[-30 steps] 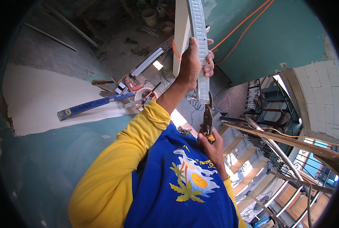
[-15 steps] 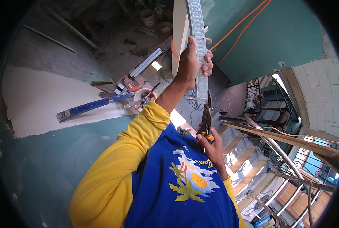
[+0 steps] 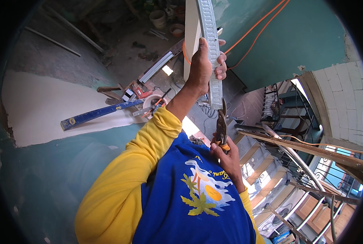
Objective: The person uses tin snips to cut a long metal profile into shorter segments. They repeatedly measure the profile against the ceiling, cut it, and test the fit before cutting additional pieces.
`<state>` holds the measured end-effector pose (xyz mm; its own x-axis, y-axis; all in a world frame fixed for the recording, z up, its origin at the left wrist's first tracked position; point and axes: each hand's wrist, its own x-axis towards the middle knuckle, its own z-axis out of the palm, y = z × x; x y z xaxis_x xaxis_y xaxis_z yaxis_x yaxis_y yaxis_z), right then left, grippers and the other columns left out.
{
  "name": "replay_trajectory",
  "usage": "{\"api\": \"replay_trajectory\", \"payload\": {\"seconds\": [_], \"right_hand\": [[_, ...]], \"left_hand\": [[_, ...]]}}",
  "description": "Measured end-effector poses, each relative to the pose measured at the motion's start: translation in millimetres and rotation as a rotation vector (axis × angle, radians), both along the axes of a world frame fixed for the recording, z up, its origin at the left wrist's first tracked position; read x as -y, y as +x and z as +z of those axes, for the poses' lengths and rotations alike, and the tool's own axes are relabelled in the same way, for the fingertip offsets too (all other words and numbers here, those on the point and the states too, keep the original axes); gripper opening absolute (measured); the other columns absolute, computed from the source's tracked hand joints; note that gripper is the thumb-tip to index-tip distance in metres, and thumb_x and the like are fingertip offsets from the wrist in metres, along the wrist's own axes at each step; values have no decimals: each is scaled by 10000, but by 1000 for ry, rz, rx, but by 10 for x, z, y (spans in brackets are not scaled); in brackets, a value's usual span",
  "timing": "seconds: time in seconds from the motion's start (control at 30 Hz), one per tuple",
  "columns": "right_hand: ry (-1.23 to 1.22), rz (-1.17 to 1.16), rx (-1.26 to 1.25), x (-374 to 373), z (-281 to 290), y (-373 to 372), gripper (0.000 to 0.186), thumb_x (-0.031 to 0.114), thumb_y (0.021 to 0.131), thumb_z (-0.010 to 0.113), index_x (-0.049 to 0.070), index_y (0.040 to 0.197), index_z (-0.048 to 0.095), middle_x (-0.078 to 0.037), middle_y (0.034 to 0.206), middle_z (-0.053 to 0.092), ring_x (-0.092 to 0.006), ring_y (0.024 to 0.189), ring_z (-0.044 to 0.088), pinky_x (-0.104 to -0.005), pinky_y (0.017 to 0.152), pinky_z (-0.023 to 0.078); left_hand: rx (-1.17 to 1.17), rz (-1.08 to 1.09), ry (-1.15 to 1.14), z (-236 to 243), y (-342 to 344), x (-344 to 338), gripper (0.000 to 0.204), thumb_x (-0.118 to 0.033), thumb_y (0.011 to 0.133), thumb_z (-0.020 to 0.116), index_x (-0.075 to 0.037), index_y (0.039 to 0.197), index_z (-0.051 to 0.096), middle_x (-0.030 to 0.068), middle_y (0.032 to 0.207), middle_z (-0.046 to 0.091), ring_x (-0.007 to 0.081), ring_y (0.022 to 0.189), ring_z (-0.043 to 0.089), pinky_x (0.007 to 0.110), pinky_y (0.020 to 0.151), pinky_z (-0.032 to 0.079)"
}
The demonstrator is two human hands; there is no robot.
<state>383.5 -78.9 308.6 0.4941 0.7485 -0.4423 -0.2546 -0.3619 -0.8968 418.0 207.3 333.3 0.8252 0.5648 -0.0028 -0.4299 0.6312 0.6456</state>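
Note:
My left hand (image 3: 201, 70) is wrapped round a long, narrow galvanized metal channel (image 3: 216, 92) with a row of embossed slots. The channel stands nearly upright in the picture, and its far end runs out of the top edge. Below its near end are the dark jaws of a pair of tin snips (image 3: 221, 125) with yellow-orange handles. My right hand (image 3: 228, 157) grips those handles close to my blue shirt. The jaws are at the channel's bottom edge; whether they bite into the metal I cannot make out.
At left, a blue spirit level (image 3: 102, 115) lies beside a white bucket (image 3: 152, 100) holding tools and a red power tool (image 3: 140, 90). More metal channels (image 3: 157, 67) lie beyond. Orange cable (image 3: 258, 29) hangs along the green wall. Stairs (image 3: 258, 171) and a wooden beam (image 3: 307, 149) are at right.
My left hand and the metal channel have shifted very slightly up and left. The tin snips and my right hand have hardly moved.

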Motion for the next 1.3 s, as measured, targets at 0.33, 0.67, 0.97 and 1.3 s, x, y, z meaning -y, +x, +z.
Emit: {"api": "replay_trajectory", "payload": {"seconds": [0.33,0.67,0.97,1.3], "right_hand": [[22,-31,151,11,-181,-59,282,138,1013,740,13,1244,636,19,908,623,-63,745,555,-242,649,440],[12,71,362,-10,-88,6,331,153,982,749,26,1258,618,-42,1060,616,-137,967,579,-297,891,476],[-20,211,247,43,-18,84,587,235,953,777,11,1458,580,-121,1186,679,-224,1089,640,-374,1007,492],[-40,197,163,-40,35,116,530,263,961,765,13,1405,617,-102,1188,686,-216,1124,632,-371,1028,483]], "left_hand": [[-3,21,53,-5,3,17,807,-750,1071,331,-44,1435,472,11,823,476,87,567,419,255,511,396],[-45,140,-11,-47,-31,-189,623,-716,1055,457,-138,1283,499,41,937,551,148,779,569,306,675,507],[24,92,-216,-223,-20,-393,574,-591,1130,412,-136,1458,537,-45,804,485,62,560,468,235,505,477],[24,40,-196,-182,18,-287,631,-605,1130,396,-117,1515,503,-46,788,445,57,556,450,235,493,454]]}}
